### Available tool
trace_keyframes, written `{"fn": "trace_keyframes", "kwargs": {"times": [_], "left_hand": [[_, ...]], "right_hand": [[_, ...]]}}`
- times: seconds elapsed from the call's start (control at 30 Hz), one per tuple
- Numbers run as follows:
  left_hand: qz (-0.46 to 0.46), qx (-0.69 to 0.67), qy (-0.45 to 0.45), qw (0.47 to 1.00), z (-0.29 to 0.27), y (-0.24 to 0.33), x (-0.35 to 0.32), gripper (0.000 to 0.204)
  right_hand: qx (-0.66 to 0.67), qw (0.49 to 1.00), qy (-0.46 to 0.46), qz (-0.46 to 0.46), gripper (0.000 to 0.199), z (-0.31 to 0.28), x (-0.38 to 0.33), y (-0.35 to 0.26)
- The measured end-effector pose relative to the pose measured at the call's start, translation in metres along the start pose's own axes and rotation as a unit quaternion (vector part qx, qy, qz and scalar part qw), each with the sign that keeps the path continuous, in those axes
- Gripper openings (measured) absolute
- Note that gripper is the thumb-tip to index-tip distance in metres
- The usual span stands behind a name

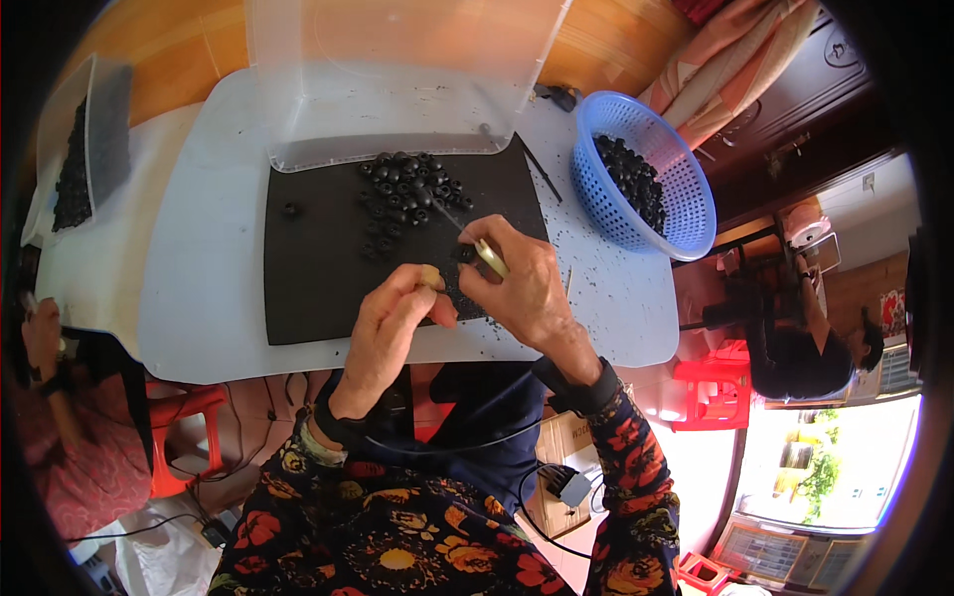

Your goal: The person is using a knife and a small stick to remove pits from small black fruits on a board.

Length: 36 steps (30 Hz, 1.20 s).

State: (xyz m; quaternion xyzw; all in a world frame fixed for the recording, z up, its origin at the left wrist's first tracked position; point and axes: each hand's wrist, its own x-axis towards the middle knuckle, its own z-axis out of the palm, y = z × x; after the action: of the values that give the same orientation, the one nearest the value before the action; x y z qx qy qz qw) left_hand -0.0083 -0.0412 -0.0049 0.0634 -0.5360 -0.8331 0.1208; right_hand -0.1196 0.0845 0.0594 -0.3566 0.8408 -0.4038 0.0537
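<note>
My right hand [522,283] is closed around the pale yellow-green handle of a knife [491,259]. Its thin blade points up and left toward a pile of small, round black parts with holes [402,189]. One more black part [464,254] shows at the right fingertips. To the left, my left hand [388,320] has its fingers drawn together, with a yellowish cover or wrap [429,277] at one fingertip; whatever they may pinch is hidden. Both hands hover over the near part of a black mat [313,268], slightly apart.
A clear plastic bin [397,119] stands behind the pile. The blue basket [696,199] at right holds many black parts. Black scraps and a dark strip [540,169] lie on the pale table [204,268]. Another person's hand [42,338] shows at far left, below a second clear bin [94,149].
</note>
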Motion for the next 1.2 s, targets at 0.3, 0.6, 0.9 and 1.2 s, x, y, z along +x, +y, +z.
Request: {"fn": "trace_keyframes", "kwargs": {"times": [0.3, 0.6, 0.9, 1.2], "left_hand": [[-0.087, 0.044, -0.159, 0.983, -0.001, 0.003, 0.017, 0.025], [-0.073, -0.093, -0.144, 0.982, 0.020, -0.014, 0.006, 0.026], [-0.027, -0.010, -0.108, 0.994, 0.033, -0.008, 0.004, 0.022], [0.048, 0.178, -0.105, 0.977, 0.042, 0.001, 0.000, 0.022]], "right_hand": [[0.054, 0.991, -0.029, -0.120, 0.026, -0.015, -0.028, 0.000], [0.209, 0.976, -0.053, -0.029, 0.034, -0.010, -0.045, 0.021], [0.160, 0.986, 0.055, 0.005, 0.029, -0.013, -0.068, 0.017], [0.007, 0.997, 0.080, 0.004, 0.020, -0.011, -0.090, 0.033]]}}
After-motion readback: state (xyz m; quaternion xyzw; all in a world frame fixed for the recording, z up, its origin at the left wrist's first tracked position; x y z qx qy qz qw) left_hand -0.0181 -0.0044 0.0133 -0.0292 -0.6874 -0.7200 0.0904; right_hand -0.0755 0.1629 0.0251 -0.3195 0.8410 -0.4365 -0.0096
